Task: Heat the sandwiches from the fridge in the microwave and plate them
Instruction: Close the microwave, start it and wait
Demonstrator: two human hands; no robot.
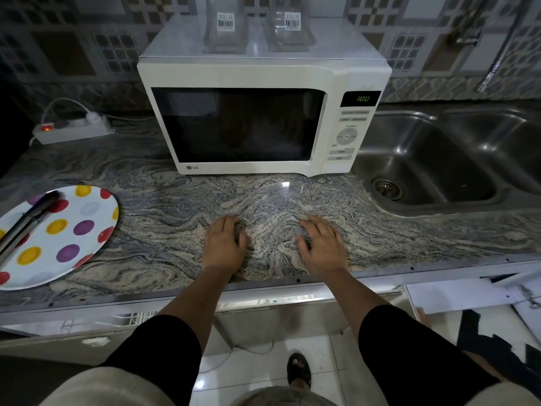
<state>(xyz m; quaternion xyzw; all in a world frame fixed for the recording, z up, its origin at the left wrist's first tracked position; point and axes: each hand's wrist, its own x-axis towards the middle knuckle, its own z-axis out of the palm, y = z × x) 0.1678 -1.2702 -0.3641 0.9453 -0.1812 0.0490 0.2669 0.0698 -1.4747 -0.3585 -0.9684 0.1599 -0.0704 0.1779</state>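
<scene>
A white microwave [333,83] stands at the back of the counter with its door shut; its display reads 1:00 and the dark window shows nothing of the inside. No sandwich is visible. My left hand [224,243] and my right hand [320,244] lie palm down on the marble counter [164,218] in front of the microwave, fingers spread, holding nothing. A white plate with coloured dots [70,235] sits at the left edge, with metal tongs [27,221] lying across it.
A steel double sink [433,159] lies to the right of the microwave, with a tap [497,57] above it. A power strip [73,128] with a lit red switch sits at the back left. Two clear glass containers [225,27] stand on top of the microwave.
</scene>
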